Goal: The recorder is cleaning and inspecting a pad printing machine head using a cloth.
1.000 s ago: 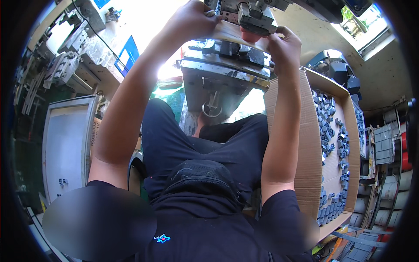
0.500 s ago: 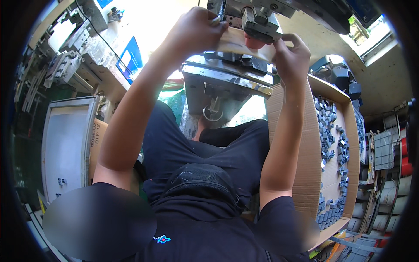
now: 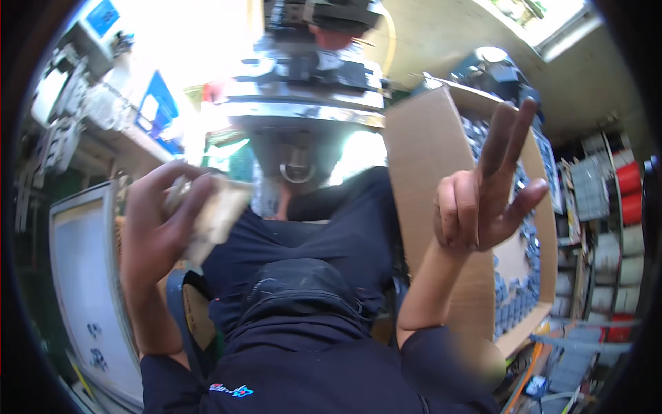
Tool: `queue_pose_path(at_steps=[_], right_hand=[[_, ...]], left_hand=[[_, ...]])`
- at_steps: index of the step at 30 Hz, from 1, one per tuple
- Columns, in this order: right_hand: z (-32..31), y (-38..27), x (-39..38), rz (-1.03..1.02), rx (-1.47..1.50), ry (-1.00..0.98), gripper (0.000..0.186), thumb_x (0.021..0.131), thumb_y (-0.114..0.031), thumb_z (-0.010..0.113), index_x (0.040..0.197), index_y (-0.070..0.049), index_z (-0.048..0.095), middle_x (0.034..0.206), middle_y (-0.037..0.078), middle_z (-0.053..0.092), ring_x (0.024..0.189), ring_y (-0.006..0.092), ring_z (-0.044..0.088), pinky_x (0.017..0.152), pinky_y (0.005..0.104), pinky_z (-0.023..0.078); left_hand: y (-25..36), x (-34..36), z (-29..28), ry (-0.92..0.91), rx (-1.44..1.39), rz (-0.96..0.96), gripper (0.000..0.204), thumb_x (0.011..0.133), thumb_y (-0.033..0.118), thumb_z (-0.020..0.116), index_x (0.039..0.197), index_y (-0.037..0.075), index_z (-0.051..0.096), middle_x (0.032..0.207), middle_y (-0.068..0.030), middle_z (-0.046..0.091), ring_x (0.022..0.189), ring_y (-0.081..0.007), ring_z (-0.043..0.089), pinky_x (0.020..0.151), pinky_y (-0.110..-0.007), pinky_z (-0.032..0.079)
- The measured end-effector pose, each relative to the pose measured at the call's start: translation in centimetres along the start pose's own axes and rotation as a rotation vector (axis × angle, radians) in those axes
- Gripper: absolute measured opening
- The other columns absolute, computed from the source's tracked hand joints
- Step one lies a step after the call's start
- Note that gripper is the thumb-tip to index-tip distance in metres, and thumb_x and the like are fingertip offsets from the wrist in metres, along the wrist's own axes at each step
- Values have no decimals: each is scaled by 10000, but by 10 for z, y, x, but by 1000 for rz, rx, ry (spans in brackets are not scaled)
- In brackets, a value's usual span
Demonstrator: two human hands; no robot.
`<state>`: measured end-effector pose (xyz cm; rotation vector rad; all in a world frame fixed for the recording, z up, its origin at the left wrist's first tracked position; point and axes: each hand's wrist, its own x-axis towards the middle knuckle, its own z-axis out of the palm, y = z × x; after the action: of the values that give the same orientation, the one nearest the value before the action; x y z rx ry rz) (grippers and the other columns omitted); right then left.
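My left hand [image 3: 153, 224], raised at the left above my thigh, has its fingers closed on a crumpled beige cloth [image 3: 222, 215] that hangs toward my lap. Over at the right, my right hand [image 3: 481, 200] is up in front of a cardboard box [image 3: 429, 200]. Two of its fingers stretch out, the thumb stands apart and the other fingers curl; nothing shows in it. Small grey metal parts [image 3: 516, 300] lie inside the box, some in rows and partly hidden by this hand. Ahead is a machine [image 3: 310, 110], blurred, with a reddish round piece [image 3: 334, 38] near its top.
A pale shallow tray [image 3: 79, 255] with a few small parts stands at the left. Beyond it is a bench with metal fixtures [image 3: 62, 86] and a blue sheet [image 3: 157, 110]. Shelves with white and red rolls [image 3: 629, 181] line the far right.
Both hands have left the machine, where the cloth was stretched between them. My left hand has come down and left with the cloth; my right hand has let go and swung right toward the box.
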<state>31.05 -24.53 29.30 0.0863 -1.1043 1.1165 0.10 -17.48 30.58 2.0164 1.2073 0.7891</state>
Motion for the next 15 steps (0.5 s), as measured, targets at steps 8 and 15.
queue_pose_path(at_steps=[8,15], right_hand=[[22,12,-13,1,-270,-11,809,890,-658,307,1434,-339,-200,1485,305,-96,390,127,527,330,210,406],[51,31,-14,-39,-430,56,870,841,-698,341,1377,-398,-276,1448,302,-221,940,298,658,550,349,600]], left_hand=[[-29,-26,-7,81,-170,-163,135,907,110,591,892,-24,604,740,7,548,664,-25,496,562,-186,382],[-25,-30,7,131,-189,-150,175,906,155,614,876,-17,605,754,-4,566,678,-32,504,572,-195,379]])
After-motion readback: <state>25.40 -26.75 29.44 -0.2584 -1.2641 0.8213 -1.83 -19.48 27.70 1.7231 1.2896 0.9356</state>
